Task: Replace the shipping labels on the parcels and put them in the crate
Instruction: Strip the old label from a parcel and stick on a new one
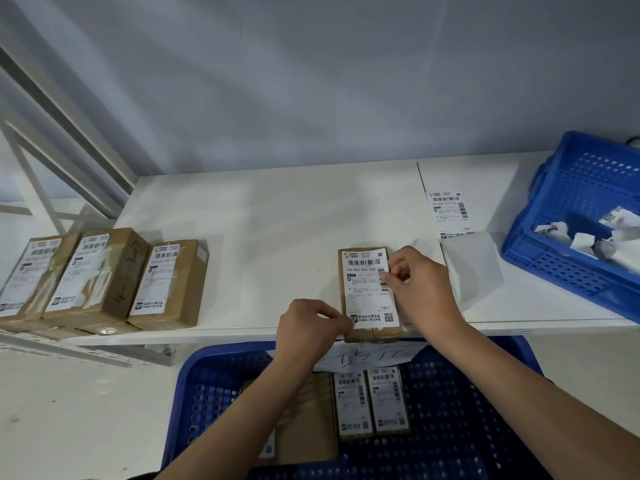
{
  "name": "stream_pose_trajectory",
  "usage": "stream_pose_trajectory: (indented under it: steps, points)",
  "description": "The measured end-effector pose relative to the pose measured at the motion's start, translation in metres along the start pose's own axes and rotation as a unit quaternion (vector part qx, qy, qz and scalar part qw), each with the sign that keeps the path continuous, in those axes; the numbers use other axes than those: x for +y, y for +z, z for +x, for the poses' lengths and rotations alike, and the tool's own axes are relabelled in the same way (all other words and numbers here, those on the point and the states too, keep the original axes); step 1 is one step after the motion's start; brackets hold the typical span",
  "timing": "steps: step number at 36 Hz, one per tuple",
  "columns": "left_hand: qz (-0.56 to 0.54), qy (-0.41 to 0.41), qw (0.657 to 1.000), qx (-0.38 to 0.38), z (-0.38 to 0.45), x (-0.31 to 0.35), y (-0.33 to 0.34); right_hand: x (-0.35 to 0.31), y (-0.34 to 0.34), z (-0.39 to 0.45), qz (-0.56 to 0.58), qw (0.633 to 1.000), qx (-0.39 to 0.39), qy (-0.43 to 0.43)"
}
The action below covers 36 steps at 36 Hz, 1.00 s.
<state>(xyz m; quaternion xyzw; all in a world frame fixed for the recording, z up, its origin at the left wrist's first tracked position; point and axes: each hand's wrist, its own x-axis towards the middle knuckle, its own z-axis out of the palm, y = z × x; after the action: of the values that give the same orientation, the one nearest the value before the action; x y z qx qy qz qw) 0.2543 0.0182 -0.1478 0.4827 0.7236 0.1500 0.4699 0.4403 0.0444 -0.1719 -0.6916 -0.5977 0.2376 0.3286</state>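
At the front edge of the white table, directly at twelve o'clock from the person, lies the cardboard parcel with its long axis running from six to twelve o'clock, its near end just over the table edge. A white shipping label covers most of its top face. The left hand sits at about eight o'clock of the parcel and its fingertips pinch or press the label's near left corner. The right hand is at three o'clock of the parcel, fingers curled, and it pinches the label's right edge near the far end. Both hands touch the parcel, so neither is clearly nearer. The blue crate stands just below the table edge, at six o'clock of the parcel, and already holds labelled parcels. I judge that the parcel only needs to travel straight toward the person and down. Three more parcels wait at nine o'clock.
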Motion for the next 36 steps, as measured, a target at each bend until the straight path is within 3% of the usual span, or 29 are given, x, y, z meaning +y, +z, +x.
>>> stream_pose_trajectory:
  steps: [23,36]
  points:
    - [0.028,0.011,1.0,0.002,-0.001,-0.002,0.001,-0.003,-0.004,-0.001,-0.022,0.999,-0.026,0.003]
    - [-0.065,-0.015,0.998,-0.015,0.001,-0.003,0.003,-0.003,-0.019,-0.02,0.029,0.991,-0.104,0.074]
